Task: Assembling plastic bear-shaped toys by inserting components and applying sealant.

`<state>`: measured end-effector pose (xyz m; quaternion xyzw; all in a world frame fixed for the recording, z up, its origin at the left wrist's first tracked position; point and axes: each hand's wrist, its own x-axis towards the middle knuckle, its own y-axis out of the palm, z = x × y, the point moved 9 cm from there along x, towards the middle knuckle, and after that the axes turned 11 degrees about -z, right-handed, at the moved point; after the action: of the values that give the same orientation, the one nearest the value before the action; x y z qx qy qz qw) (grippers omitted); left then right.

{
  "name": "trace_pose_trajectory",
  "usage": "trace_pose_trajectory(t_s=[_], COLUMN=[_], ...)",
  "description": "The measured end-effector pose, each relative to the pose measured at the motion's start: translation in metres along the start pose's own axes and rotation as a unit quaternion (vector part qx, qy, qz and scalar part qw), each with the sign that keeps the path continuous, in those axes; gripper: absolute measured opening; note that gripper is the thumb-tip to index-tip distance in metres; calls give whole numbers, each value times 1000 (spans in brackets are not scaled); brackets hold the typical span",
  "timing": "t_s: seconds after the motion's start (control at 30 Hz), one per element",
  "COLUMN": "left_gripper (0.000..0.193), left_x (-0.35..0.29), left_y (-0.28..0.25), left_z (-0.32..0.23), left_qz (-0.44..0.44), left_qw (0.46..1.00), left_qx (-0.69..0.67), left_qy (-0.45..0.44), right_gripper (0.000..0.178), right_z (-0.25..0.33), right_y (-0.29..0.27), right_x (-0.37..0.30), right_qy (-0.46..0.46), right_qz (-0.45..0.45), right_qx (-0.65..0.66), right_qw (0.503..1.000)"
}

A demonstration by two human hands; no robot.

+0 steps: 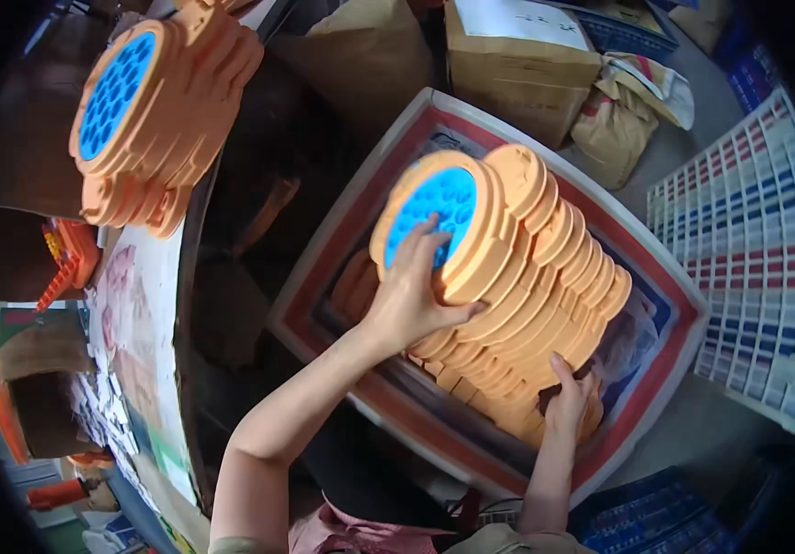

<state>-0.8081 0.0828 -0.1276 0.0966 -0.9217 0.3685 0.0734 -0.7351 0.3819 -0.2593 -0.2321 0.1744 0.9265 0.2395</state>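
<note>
A tall, leaning stack of orange plastic casings [527,305] with rounded lobes is between my two hands, above a big white-rimmed bin [684,277]. On the stack's upper end sits a bright blue disc [453,196] patterned with round cells. My left hand [414,286] lays its fingers over that disc and presses its thumb against the side of the top casing. At the lower right end, my right hand [571,402] grips the stack's edge with the thumb up; its other fingers are partly hidden. Clear plastic film [633,337] shows in the bin beside the stack.
On the left, a similar orange stack with a blue face [171,115] stands at the edge of a worktable [143,305]. An orange tray [74,258] lies there too. Cardboard boxes [522,88] and a paper sack [614,129] sit behind the bin; a white grid crate [753,249] stands right.
</note>
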Motion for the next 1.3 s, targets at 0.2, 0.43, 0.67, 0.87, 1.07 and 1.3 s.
trace_pose_trajectory(t_s=[0.2, 0.43, 0.67, 0.87, 1.07, 1.3], left_gripper=[97, 95, 86, 81, 75, 85], left_x=[48, 98, 109, 73, 39, 49], left_y=[70, 106, 135, 177, 174, 174], left_z=[117, 224, 266, 338, 291, 281], left_qz=[40, 95, 134, 138, -28, 106], left_qw=[990, 980, 966, 954, 984, 969], left_qx=[-109, -98, -102, -77, 172, 209], left_qy=[-76, -146, -194, -256, 25, 81], right_gripper=[43, 40, 33, 29, 28, 35], right_z=[-22, -81, -126, -172, -182, -192], right_y=[30, 81, 92, 86, 70, 69], right_x=[55, 125, 165, 213, 228, 228], right_qy=[-11, -19, 2, 21, 22, 18], right_qz=[-42, -18, -42, -13, 1, 32], right_qx=[-85, -132, -146, -178, -197, -206], right_qw=[995, 991, 988, 984, 980, 978])
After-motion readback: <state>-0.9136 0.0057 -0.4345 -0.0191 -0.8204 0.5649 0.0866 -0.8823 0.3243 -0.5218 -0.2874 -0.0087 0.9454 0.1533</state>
